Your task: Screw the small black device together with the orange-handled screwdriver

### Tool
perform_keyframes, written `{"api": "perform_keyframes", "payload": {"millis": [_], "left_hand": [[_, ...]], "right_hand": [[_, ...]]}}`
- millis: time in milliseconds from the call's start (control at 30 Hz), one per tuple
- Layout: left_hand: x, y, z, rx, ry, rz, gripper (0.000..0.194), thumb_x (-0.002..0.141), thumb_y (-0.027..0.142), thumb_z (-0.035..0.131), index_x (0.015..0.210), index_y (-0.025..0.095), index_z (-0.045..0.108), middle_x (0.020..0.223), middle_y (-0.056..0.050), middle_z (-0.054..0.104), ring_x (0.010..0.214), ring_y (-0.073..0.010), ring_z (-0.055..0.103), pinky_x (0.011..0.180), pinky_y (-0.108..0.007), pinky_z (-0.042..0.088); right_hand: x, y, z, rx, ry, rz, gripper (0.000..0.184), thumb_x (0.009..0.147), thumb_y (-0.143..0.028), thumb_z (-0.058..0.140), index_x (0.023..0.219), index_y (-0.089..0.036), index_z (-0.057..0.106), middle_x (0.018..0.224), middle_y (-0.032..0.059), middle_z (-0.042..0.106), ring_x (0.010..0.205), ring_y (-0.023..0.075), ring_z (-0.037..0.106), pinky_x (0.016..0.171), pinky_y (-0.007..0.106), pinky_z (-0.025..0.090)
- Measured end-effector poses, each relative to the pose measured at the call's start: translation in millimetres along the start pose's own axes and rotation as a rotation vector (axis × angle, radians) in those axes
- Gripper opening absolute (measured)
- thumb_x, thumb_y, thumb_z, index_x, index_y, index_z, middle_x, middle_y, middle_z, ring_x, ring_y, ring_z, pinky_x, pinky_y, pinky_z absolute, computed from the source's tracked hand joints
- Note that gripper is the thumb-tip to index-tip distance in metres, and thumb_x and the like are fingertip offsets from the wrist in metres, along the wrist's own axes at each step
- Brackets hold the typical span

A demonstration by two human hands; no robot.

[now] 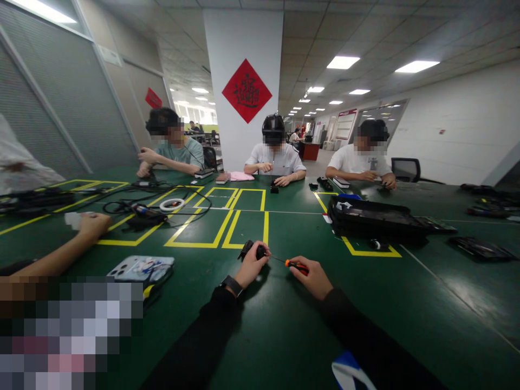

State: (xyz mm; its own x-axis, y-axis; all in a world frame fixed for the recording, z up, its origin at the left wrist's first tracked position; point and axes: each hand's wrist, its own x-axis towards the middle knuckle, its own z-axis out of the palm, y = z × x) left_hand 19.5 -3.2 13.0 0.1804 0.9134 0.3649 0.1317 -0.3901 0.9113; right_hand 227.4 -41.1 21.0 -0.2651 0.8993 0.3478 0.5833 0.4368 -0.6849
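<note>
In the head view my left hand (252, 265) is closed around a small black part (260, 251), whose exact kind I cannot make out. More of the black piece (245, 249) shows behind my fingers. My right hand (312, 276) grips a screwdriver (298, 266) with an orange and black handle. The thin shaft points left, and its tip is at or close to the black part; contact is too small to tell. Both hands are just above the green table (280, 330), in front of my body.
A black open case (374, 216) stands at the right, with a black panel (483, 248) beyond it. Left of me lie a phone (142, 268), cables and a white tape roll (171, 205). A neighbour's arm (52, 249) reaches in; several people sit around the table.
</note>
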Motion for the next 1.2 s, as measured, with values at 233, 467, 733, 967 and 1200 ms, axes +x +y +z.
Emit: {"api": "perform_keyframes", "payload": {"millis": [233,467,733,967,1200], "left_hand": [[0.1,0.9,0.4,-0.002,-0.006,0.013,0.018,0.068,0.009,0.049,0.084,0.018,0.050,0.081,0.001,0.054,0.079,-0.0122,0.052,0.078,-0.027,0.039],[0.1,2.7,0.4,0.022,0.012,-0.002,0.019,0.068,0.008,0.049,0.084,0.018,0.049,0.081,0.001,0.054,0.079,-0.0124,0.051,0.078,-0.026,0.039],[0.2,4.5,0.7,0.017,0.009,-0.024,0.017,0.069,0.009,0.049,0.084,0.018,0.050,0.080,0.001,0.054,0.078,-0.0124,0.052,0.078,-0.027,0.039],[0.8,2.6,0.5,0.009,-0.003,-0.012,0.018,0.068,0.008,0.049,0.084,0.018,0.049,0.080,0.001,0.055,0.078,-0.0123,0.052,0.076,-0.026,0.040],[0.1,3.1,1.0,0.020,0.016,-0.023,0.017,0.068,0.010,0.050,0.083,0.018,0.049,0.080,0.001,0.055,0.079,-0.0122,0.052,0.077,-0.026,0.040]], "right_hand": [[0.4,4.2,-0.7,0.023,0.026,0.010,0.025,0.082,-0.033,0.043,0.091,-0.019,0.062,0.084,0.0031,0.064,0.076,0.0158,0.059,0.067,0.025,0.043],[0.9,4.8,0.6,0.030,0.043,0.019,0.024,0.081,-0.033,0.044,0.090,-0.020,0.062,0.084,0.0031,0.064,0.075,0.0160,0.058,0.066,0.025,0.044],[1.5,3.9,0.0,0.018,0.041,0.018,0.024,0.081,-0.032,0.044,0.090,-0.020,0.063,0.085,0.0035,0.064,0.076,0.0167,0.058,0.068,0.026,0.044],[0.9,4.3,0.4,0.008,0.041,0.007,0.024,0.082,-0.032,0.044,0.090,-0.020,0.062,0.086,0.0028,0.064,0.078,0.0160,0.058,0.069,0.025,0.043],[0.4,4.1,0.1,0.004,0.053,0.011,0.024,0.081,-0.032,0.044,0.089,-0.020,0.063,0.084,0.0035,0.065,0.076,0.0168,0.059,0.068,0.027,0.044]]}}
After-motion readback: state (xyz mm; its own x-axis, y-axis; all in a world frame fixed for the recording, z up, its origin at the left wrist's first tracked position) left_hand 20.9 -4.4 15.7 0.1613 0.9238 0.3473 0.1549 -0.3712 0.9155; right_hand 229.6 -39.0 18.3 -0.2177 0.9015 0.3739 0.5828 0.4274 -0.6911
